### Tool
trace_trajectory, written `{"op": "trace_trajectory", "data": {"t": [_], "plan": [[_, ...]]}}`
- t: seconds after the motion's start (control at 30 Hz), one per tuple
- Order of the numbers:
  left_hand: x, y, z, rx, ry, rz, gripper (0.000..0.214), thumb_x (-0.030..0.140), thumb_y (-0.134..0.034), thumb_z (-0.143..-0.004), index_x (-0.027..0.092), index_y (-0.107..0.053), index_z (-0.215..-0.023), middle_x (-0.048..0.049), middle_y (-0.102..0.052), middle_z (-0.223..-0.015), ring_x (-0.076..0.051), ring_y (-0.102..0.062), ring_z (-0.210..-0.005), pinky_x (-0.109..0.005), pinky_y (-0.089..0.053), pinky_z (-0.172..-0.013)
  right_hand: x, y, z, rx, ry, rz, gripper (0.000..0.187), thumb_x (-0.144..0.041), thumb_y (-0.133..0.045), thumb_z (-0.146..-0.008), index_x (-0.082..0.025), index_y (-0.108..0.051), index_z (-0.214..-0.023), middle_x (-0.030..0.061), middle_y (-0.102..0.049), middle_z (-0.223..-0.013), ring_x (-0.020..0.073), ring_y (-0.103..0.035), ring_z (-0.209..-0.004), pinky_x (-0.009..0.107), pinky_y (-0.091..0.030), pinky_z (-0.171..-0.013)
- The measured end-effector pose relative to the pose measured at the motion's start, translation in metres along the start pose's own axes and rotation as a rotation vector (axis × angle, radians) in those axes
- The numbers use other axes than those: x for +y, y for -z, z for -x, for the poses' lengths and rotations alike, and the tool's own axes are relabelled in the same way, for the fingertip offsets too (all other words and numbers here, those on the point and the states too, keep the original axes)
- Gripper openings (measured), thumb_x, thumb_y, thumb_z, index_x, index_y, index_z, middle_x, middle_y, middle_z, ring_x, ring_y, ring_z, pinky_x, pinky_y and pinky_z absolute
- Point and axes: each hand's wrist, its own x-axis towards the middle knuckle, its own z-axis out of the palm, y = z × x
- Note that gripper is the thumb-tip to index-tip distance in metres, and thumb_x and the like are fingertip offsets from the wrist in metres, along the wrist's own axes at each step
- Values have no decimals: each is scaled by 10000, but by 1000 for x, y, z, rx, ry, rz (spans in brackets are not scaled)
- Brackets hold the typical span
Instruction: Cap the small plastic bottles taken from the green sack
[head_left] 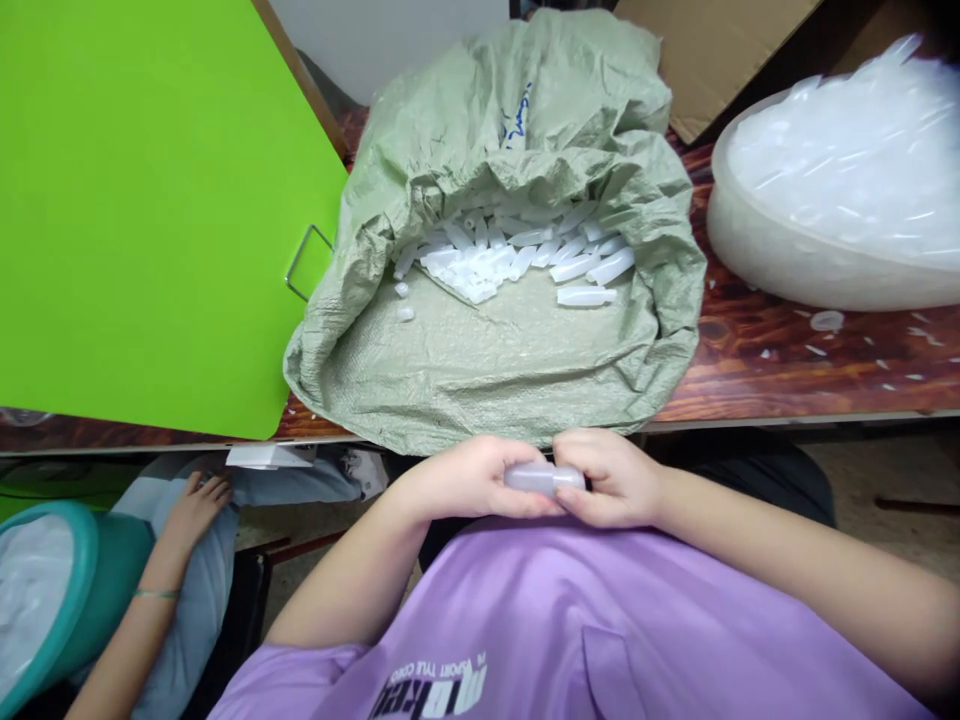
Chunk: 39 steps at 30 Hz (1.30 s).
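Observation:
Close to my body, just below the table's front edge, both hands meet around one small translucent white plastic bottle (528,478). My left hand (480,480) is wrapped about its wider body. At the narrower right end, which looks like a cap or neck, my right hand (616,482) pinches with thumb and fingers. Beyond them lies a pale green woven sack (480,350), its mouth rolled back towards me. Inside it several similar white plastic bottles (574,268) are heaped, and two small white caps (405,314) lie at the left.
On the right stands a large translucent tub (810,255) heaped with clear plastic pieces. A bright green board (150,200) with a wire handle covers the table's left. A cardboard box (712,50) is behind. Lower left, a co-worker's hand (199,505) rests near a teal bucket (112,570).

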Motion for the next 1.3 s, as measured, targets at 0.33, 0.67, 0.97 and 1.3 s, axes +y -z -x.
{"op": "trace_trajectory", "data": {"t": [0.33,0.67,0.97,1.3], "plan": [[-85,-65,-53,-126,332,372,353,294,-567,-780,117,-556,-1085,-62,-614,-898,-142,-572,-747,-245,-434,-690,17,35,58,762,-327,123,169,-291,-411,-899,-208,-546,-957,78,-545,-885,211,-531,-853,374,-426,-764],[-98,-64,-74,13,320,113,493,283,-535,-805,135,-487,-1272,-121,-450,-1347,-257,-380,-1260,-370,-252,-1066,8,27,97,595,-380,484,105,-139,-523,-813,-226,-527,-873,53,-569,-779,205,-542,-730,369,-446,-668],[-11,27,11,-410,118,108,468,388,-452,-885,171,-463,-1299,-80,-553,-1248,-174,-545,-1095,-268,-428,-912,27,52,1,238,-293,494,103,-241,-477,-864,-178,-553,-894,70,-583,-851,195,-566,-808,327,-445,-729],[-34,153,-23,661,429,-542,404,265,-366,-878,121,-519,-1223,-90,-548,-1247,-183,-514,-1130,-254,-376,-972,105,45,-158,-174,-411,658,290,-173,-396,-870,-145,-545,-1118,141,-545,-1080,243,-537,-983,324,-410,-777]]}}
